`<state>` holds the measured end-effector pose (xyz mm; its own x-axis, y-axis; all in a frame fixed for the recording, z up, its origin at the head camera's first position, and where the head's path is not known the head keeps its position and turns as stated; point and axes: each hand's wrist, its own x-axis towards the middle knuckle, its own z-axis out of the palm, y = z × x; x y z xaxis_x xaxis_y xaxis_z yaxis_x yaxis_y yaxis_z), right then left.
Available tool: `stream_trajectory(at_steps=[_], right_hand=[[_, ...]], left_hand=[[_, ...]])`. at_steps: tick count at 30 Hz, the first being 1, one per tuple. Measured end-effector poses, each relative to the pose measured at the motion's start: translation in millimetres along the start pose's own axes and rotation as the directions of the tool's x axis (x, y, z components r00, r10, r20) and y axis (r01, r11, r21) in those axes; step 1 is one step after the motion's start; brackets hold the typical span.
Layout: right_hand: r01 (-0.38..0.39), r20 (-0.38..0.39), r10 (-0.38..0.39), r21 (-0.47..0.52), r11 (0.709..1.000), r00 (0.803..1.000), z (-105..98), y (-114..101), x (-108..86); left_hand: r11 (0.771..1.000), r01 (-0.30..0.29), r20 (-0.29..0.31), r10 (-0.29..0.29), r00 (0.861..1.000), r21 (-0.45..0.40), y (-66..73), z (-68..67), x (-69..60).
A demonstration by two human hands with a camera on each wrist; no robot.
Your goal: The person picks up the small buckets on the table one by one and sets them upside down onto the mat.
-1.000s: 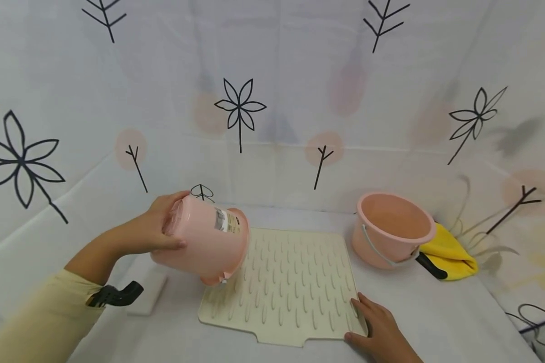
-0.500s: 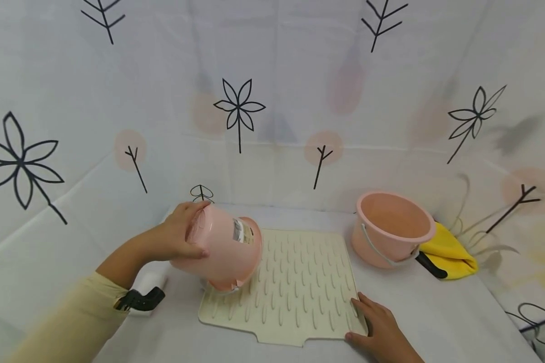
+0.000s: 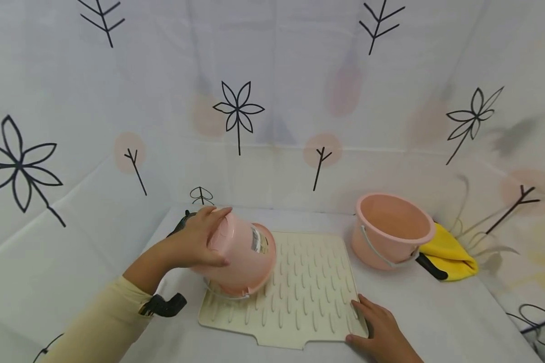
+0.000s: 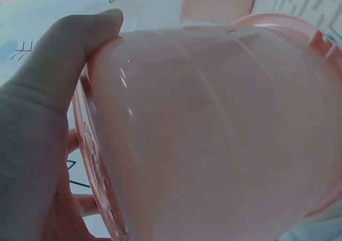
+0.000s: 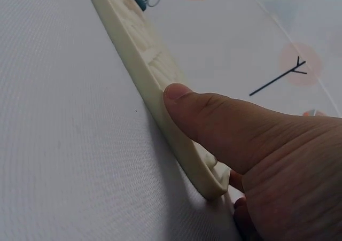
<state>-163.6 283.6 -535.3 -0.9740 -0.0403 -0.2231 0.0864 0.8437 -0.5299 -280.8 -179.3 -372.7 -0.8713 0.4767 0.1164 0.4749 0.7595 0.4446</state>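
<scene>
In the head view a pink bucket (image 3: 245, 254) is tipped on its side over the left part of a cream ridged draining board (image 3: 315, 282). Its mouth faces right and somewhat down, and its white handle hangs at the lower rim. My left hand (image 3: 197, 242) grips the bucket round its base, thumb on the near side; the left wrist view shows fingers behind the base (image 4: 96, 161). At the board's front right corner my right hand (image 3: 379, 327) holds the edge, with the thumb (image 5: 187, 105) against the rim in the right wrist view. The bucket's inside is hidden.
A second pink bucket (image 3: 392, 237) stands upright to the right of the board. Behind it lies a folded yellow and black cloth-like item (image 3: 451, 254). A black object (image 3: 181, 224) shows partly behind my left hand. Patterned white fabric (image 3: 272, 101) hangs at the back and sides.
My left hand has carried the tipped bucket to the right and slightly down, further over the board. The right hand and the board have stayed in place.
</scene>
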Motion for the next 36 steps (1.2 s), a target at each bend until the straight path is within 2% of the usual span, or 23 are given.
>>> stream_trajectory(at_steps=[4, 11, 19, 26, 36], right_hand=[[-0.018, 0.006, 0.018, -0.009, 1.0, 1.0, 1.1, 0.3, 1.9], [-0.001, -0.003, 0.001, -0.005, 1.0, 1.0, 2.7, 0.7, -0.2], [0.013, -0.005, -0.013, -0.002, 1.0, 1.0, -0.4, -2.8, -3.2], [-0.007, 0.003, 0.007, -0.014, 1.0, 1.0, -2.9, -3.9, -1.9], [0.005, 0.004, -0.005, -0.01, 1.0, 1.0, -3.1, -4.2, -2.7]], left_hand=[[1.0, -0.015, -0.026, 0.016, 1.0, 0.025, 5.8, 11.6, 3.0], [0.996, 0.07, -0.032, -0.068, 0.997, 0.058, 24.7, 29.2, 7.8], [0.985, 0.101, -0.051, -0.095, 0.994, 0.14, 42.0, 44.0, 20.7], [0.976, 0.144, -0.049, -0.138, 0.989, 0.162, 53.2, 49.7, 30.5], [0.957, 0.245, -0.065, -0.238, 0.969, 0.157, 60.3, 50.5, 35.2]])
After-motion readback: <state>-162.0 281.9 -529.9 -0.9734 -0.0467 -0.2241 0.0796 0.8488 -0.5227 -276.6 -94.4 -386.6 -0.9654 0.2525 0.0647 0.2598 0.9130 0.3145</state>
